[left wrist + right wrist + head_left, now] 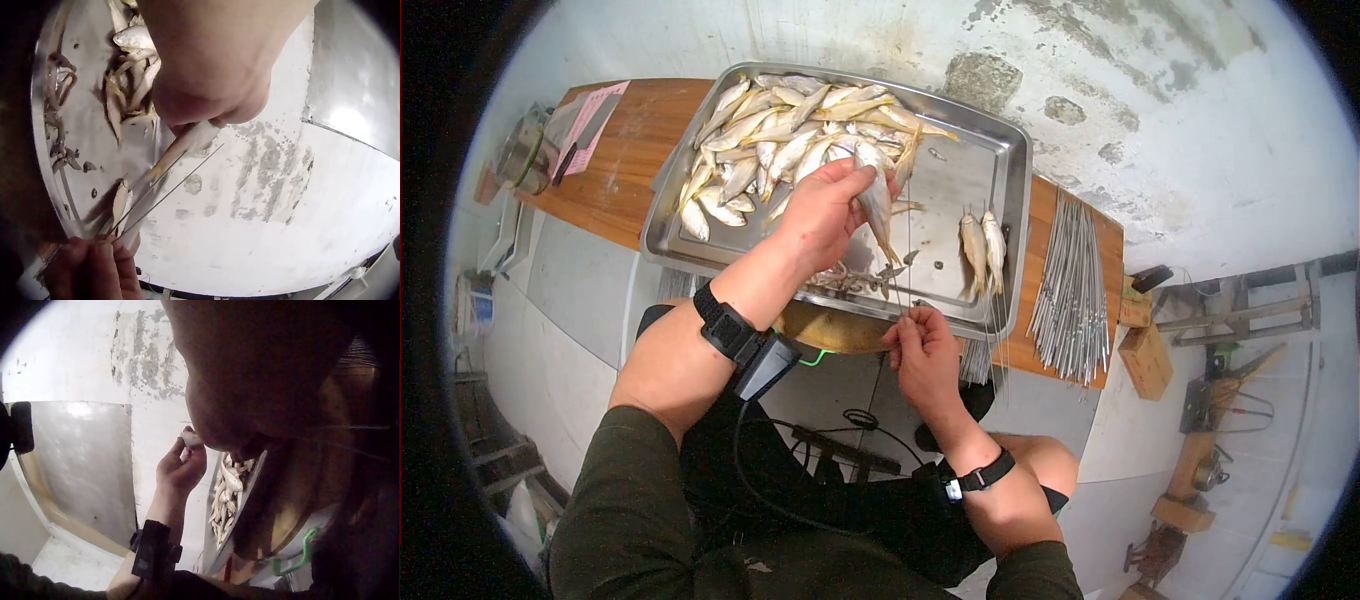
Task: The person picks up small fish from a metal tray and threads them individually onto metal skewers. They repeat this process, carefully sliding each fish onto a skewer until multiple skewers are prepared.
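My left hand (825,212) grips a small silvery fish (874,200) over the metal tray (1018,190), its yellowish tail pointing down toward me. Near the tray's front edge my right hand (925,350) pinches thin metal skewers (181,186) between thumb and fingers. In the left wrist view two skewers run up from those fingertips, close beside the held fish. A heap of similar fish (745,125) fills the tray's back left. Two fish (983,250) sit side by side at the tray's right, with skewer lengths extending from them toward me. The right wrist view is dark around the right hand.
A thick bundle of metal skewers (1072,290) lies on the wooden table (640,135) right of the tray. Dark scraps (855,280) collect along the tray's front. Below it stands a round container (830,330) with a green handle (299,553). A knife (585,140) lies at left.
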### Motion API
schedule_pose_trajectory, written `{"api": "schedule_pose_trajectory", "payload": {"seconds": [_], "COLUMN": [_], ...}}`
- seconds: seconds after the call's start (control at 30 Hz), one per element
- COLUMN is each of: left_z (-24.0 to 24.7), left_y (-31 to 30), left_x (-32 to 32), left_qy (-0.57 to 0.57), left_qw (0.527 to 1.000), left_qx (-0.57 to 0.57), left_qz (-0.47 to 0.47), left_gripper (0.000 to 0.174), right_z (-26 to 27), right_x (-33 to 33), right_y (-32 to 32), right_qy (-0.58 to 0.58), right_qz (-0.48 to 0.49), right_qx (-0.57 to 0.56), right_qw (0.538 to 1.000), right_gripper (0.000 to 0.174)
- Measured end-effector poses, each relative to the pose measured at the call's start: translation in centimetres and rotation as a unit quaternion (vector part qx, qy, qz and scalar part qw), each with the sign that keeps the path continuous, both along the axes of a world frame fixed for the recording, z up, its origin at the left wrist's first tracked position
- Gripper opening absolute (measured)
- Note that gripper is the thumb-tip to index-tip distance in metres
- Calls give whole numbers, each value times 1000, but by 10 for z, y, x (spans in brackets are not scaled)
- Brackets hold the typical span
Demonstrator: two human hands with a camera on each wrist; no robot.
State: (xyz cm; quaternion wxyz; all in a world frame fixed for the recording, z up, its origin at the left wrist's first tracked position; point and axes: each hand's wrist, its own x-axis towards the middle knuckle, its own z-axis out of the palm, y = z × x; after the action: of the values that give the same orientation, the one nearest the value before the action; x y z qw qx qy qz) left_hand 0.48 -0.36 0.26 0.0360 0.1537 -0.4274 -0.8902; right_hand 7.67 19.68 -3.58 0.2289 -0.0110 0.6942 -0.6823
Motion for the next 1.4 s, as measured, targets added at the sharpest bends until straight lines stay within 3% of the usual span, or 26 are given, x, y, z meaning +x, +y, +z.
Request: {"api": "schedule_pose_trajectory", "payload": {"seconds": [0.17,0.47,0.8,1.0,1.4], "left_z": [-14,1,-6,10,-3], "left_y": [-4,-1,1,-1,-6], "left_x": [-4,-1,1,1,-1], "left_qy": [-1,-11,-13,-14,-15], "left_qw": [999,999,1000,999,1000], "left_qx": [-8,7,-9,42,-14], "left_qz": [34,34,-13,13,-2], "left_gripper": [15,17,19,19,20], "right_z": [0,-7,-2,-7,-8], "right_x": [0,1,-6,-7,-3], "right_y": [1,2,1,1,3], "right_qy": [-10,-1,2,14,8], "right_qz": [-2,-4,-1,-8,8], "right_qx": [-8,-19,9,-15,-7], "right_qw": [1000,1000,1000,1000,1000], "right_gripper": [11,11,14,11,10]}}
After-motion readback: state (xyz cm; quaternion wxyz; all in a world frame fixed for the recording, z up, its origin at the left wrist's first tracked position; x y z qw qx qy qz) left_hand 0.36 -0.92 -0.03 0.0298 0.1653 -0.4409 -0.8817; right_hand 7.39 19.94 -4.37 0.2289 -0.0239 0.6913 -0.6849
